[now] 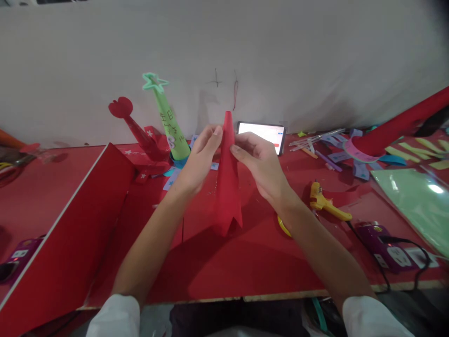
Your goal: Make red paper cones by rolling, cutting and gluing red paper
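Observation:
A red paper cone [228,187] stands upright between my hands, narrow at the top and with a notched lower edge. My left hand [203,157] pinches its upper left side between thumb and fingers. On the opposite side, my right hand [257,161] grips it near the top, thumb pressed to the paper. Behind my right hand, a phone [263,133] with a lit screen leans by the wall. A green paper cone [171,126] topped with a star outline stands beyond my left hand.
A red upright board [77,224] stands at left, near a red paper piece with a rounded top [121,107]. At right lie a yellow glue gun [326,203], a purple power strip [387,248], green sheets [414,201] and paper strips [417,152]. A long red cone [403,124] juts in.

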